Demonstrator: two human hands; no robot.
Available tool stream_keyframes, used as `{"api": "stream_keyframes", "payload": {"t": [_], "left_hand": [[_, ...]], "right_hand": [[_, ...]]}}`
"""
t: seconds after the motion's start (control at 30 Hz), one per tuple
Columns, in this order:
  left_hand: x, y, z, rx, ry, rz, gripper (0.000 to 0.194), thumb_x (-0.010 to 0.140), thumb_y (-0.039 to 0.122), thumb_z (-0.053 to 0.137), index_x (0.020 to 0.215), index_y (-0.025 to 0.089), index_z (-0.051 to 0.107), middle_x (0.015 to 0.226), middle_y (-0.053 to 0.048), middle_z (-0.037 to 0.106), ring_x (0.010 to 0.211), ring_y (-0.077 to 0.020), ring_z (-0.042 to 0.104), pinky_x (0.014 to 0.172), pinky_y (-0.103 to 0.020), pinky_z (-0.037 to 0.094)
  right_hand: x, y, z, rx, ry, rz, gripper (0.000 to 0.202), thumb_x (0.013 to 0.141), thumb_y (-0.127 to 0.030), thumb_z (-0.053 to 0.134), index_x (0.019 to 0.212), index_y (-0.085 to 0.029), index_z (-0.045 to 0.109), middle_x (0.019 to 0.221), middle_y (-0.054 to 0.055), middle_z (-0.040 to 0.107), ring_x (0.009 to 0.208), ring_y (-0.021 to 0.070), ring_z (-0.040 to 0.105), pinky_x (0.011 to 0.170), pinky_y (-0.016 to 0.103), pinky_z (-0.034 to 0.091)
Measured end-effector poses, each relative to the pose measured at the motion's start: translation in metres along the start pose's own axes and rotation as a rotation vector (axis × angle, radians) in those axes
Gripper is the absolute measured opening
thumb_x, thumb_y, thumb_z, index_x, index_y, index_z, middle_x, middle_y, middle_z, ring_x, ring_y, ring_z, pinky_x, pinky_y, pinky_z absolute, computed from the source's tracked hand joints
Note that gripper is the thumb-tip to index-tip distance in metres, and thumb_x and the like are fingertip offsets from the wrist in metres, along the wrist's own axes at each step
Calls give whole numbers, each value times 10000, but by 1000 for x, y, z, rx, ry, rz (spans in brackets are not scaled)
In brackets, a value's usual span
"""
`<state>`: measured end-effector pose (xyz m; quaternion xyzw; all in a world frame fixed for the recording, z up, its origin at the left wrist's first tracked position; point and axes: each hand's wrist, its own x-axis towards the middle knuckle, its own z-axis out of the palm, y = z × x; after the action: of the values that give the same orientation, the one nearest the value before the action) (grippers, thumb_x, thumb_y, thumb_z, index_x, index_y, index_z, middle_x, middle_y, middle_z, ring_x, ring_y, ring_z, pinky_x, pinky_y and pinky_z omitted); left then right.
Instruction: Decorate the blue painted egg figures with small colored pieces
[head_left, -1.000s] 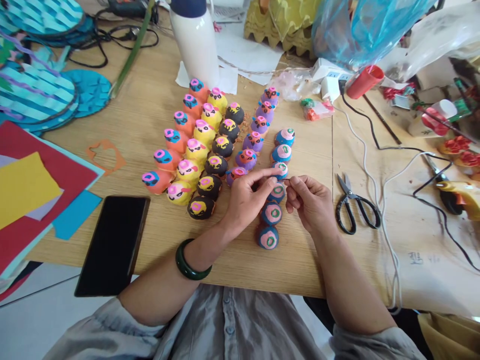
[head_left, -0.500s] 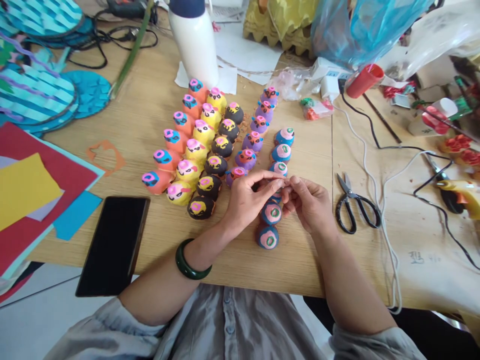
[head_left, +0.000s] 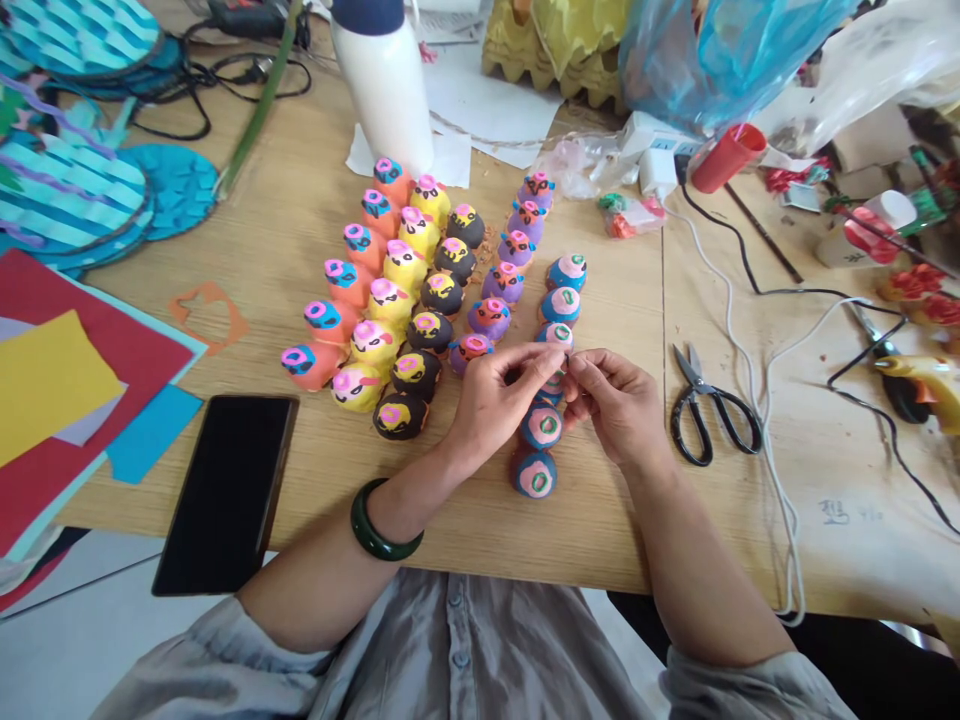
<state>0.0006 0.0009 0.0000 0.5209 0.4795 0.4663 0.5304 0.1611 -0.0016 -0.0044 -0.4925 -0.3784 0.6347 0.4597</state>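
My left hand (head_left: 499, 393) and my right hand (head_left: 616, 405) meet fingertip to fingertip, both pinched closed. A tiny dark bit shows between the fingertips, too small to name. Beneath them runs a row of blue figures with pink tops and green rings, such as this blue figure (head_left: 542, 427); my fingers partly cover the middle ones. To the left stand a row of purple figures (head_left: 489, 316), then black-and-yellow figures (head_left: 417, 374), yellow figures (head_left: 373, 341) and orange figures (head_left: 346, 284), with pink rings on top.
Black-handled scissors (head_left: 709, 405) lie right of my right hand, beside white cables (head_left: 772, 470). A phone (head_left: 226, 490) and coloured paper (head_left: 56, 385) are at left. A white bottle (head_left: 386, 95), egg trays (head_left: 555, 45) and a blue plastic bag (head_left: 720, 60) stand behind; a yellow glue gun (head_left: 922, 385) is far right.
My hands stay nearly in place. The fingertips have shifted slightly, and a tiny dark bit now shows between them. The figures have not moved on the table.
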Motion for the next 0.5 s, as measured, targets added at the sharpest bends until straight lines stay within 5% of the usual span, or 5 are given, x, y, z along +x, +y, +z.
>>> {"api": "stream_keyframes", "payload": {"t": [0.27, 0.5], "left_hand": [[1, -8, -2, 37, 5, 159, 265, 954, 214, 664, 1188, 200, 786, 1193, -64, 798, 1079, -190, 747, 931, -288, 599], [2, -9, -3, 62, -38, 252, 206, 943, 207, 697, 1114, 168, 805, 1110, -79, 818, 984, -171, 765, 873, -261, 598]], "right_hand": [[1, -10, 1, 198, -76, 160, 370, 683, -438, 920, 714, -181, 656, 571, -80, 575, 383, 15, 370, 340, 154, 423], [2, -14, -4, 281, -156, 299, 348, 670, -391, 932, 765, -166, 683, 567, -90, 558, 384, -3, 327, 333, 125, 386]]}}
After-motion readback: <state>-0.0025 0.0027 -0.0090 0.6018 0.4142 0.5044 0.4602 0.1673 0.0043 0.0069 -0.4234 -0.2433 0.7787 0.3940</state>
